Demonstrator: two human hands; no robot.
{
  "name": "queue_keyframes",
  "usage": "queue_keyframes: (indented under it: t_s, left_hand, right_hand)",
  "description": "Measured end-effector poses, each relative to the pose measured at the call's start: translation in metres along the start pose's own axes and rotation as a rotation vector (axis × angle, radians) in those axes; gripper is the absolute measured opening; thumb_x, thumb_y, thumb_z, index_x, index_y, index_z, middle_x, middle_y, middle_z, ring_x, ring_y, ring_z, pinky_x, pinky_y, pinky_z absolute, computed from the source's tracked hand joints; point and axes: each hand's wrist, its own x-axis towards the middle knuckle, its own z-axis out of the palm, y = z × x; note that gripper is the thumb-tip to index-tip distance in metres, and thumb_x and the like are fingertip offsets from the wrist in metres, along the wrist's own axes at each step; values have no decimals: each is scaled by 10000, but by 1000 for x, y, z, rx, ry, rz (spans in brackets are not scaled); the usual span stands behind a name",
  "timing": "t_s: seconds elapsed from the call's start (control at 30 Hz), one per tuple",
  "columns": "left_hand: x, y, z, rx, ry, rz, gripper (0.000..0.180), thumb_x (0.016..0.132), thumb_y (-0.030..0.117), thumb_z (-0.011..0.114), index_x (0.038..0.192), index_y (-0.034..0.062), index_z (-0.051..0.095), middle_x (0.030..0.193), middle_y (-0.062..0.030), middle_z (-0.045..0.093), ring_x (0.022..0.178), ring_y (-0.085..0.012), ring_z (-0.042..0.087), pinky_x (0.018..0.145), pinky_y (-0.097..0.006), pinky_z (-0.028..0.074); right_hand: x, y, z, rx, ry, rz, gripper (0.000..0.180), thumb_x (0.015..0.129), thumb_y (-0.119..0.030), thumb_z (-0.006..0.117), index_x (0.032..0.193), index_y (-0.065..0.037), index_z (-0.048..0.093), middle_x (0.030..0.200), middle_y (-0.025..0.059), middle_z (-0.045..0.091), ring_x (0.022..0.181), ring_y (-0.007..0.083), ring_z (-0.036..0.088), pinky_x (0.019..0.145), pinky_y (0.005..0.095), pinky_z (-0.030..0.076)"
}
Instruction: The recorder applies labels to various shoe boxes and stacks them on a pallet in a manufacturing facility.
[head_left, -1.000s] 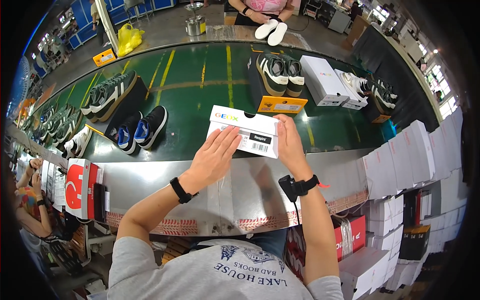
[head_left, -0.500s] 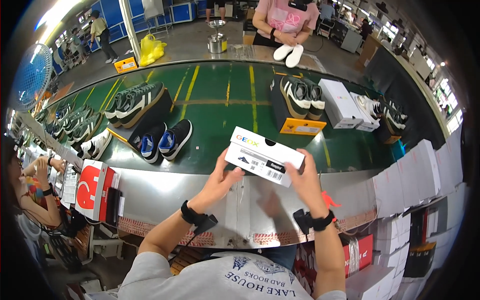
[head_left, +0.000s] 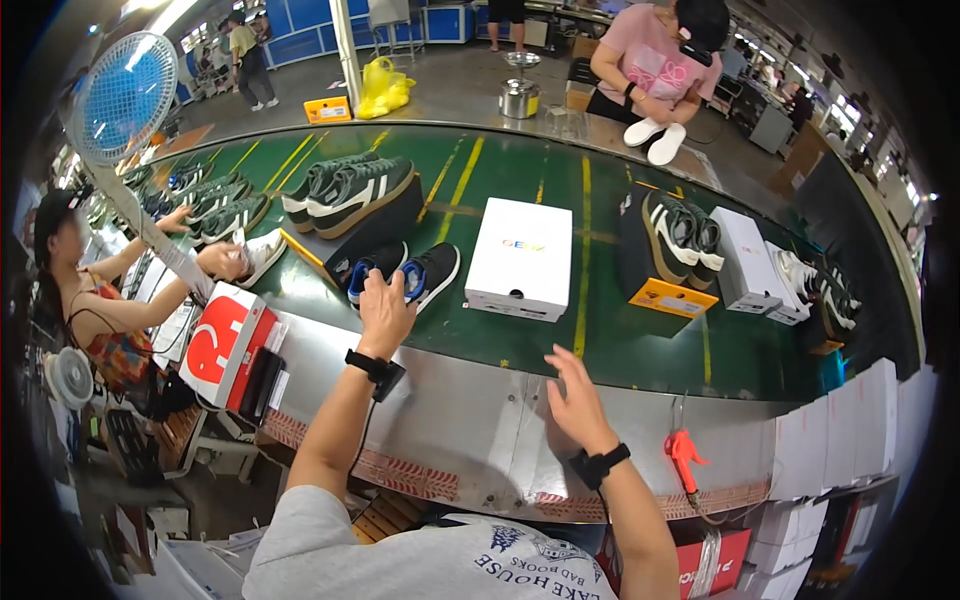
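Observation:
A pair of dark sneakers with blue linings and white soles sits on the green conveyor belt, left of centre. My left hand is at their heel ends, its fingers hooked into the collars and partly hidden there. To their right, a closed white shoe box lies flat on the belt, lid up. My right hand is empty, fingers apart, above the metal ledge in front of that box and not touching it.
Green striped sneakers rest on a dark box at left, others on an orange-fronted box at right. A red air gun lies on the ledge. A co-worker reaches across at left; another person holds white shoes opposite.
The white shoe box has left both my hands and now lies on the belt. My left hand has moved left to the dark sneakers. The view has shifted left.

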Motion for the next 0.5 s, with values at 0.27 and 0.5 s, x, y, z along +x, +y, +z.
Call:
queue_keyframes:
  t_s: [0.27, 0.5]
  left_hand:
    - [10, -33, 11, 341, -188, 197, 298, 669, 330, 767, 905, 151, 732, 983, -163, 581, 982, -328, 548, 818, -407, 442]
    - [34, -40, -11, 133, -663, 326, 388, 647, 434, 709, 864, 113, 739, 809, -139, 679, 842, -309, 650, 751, -372, 517]
  right_hand:
    - [-44, 50, 17, 109, 95, 112, 332, 867, 9, 534, 1199, 2, 525, 1334, 193, 481, 1171, 320, 540, 949, 347, 477]
    - [-76, 81, 5, 413, 286, 296, 241, 880, 62, 491, 1105, 16, 563, 1260, 165, 520, 1103, 232, 580, 921, 302, 486]
